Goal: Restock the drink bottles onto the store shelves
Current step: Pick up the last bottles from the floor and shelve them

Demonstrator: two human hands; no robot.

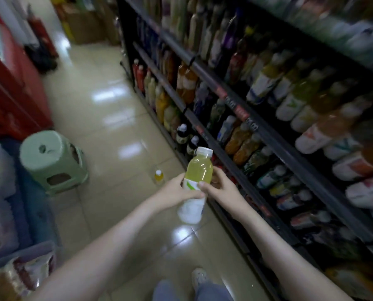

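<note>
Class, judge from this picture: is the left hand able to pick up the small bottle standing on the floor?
Probably not as things stand: the left hand grips the large bottle, shared with the right hand. The small bottle stands apart on bare floor, so a freed hand likely could.

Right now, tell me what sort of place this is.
Most likely a small shop's drinks aisle: dark shelves crowded with bottled drinks, price tags on the shelf edges, a tiled floor.
</note>
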